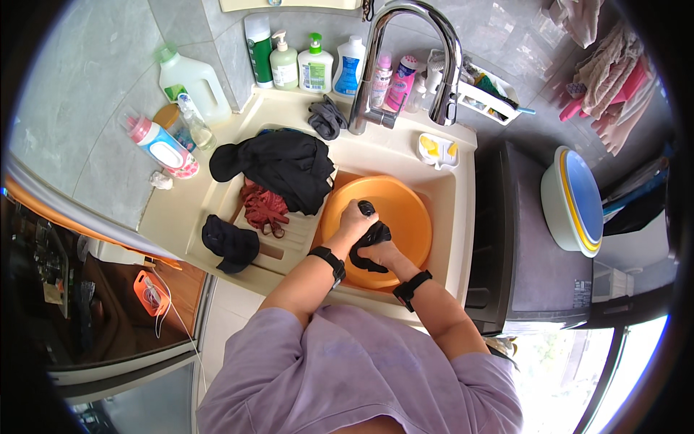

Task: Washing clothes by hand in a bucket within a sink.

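Observation:
Over an orange plastic basin [404, 206] in the cream laundry sink [452, 233], my left hand [355, 221] and my right hand [380, 254] both grip one dark, wet-looking cloth [375, 234]. The cloth is bunched and twisted between my fists, and its lower end hangs over the basin. What kind of garment it is cannot be told. To the left, a heap of black clothing [282, 163] lies on the ribbed washboard [295, 230], with a dark red strappy garment [263, 206] against it. A dark folded cloth [230, 244] rests nearer the front edge.
Behind the sink curves a chrome faucet [374, 65]. Several bottles [315, 68] line the back ledge, beside a grey cloth [327, 118]. A soap dish [438, 152] holds yellow soap pieces. At right, nested basins [569, 200] stand on a dark appliance [542, 271]. Detergent bottles [162, 149] stand left.

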`<state>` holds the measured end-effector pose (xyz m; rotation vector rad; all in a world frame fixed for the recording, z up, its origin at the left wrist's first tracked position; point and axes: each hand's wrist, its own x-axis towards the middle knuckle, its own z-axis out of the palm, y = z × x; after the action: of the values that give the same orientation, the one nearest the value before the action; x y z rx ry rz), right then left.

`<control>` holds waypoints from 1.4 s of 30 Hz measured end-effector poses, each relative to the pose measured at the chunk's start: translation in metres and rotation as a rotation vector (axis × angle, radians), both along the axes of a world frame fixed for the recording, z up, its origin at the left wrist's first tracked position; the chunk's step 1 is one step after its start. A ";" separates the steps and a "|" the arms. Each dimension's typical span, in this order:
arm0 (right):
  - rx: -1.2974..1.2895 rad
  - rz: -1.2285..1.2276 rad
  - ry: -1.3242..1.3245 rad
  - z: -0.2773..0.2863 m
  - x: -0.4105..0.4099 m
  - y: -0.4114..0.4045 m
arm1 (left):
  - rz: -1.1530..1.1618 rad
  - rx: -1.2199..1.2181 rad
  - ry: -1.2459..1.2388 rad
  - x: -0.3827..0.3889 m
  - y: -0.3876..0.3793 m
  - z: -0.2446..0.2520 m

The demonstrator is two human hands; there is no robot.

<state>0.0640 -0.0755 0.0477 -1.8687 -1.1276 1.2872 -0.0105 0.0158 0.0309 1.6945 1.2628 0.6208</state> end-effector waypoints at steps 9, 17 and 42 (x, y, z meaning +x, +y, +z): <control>-0.066 0.019 0.840 0.037 0.008 0.001 | 0.125 0.170 0.073 -0.004 0.010 0.015; -0.036 -0.014 0.893 0.034 0.020 -0.008 | -0.456 -0.475 -0.491 -0.029 0.024 0.072; 0.005 0.171 0.311 0.020 0.014 -0.007 | -0.234 -0.221 -0.320 -0.001 -0.003 0.007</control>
<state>0.0781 -0.0828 0.0679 -1.5258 -1.1371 1.6042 -0.0119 0.0132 0.0380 1.4642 0.8585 0.5619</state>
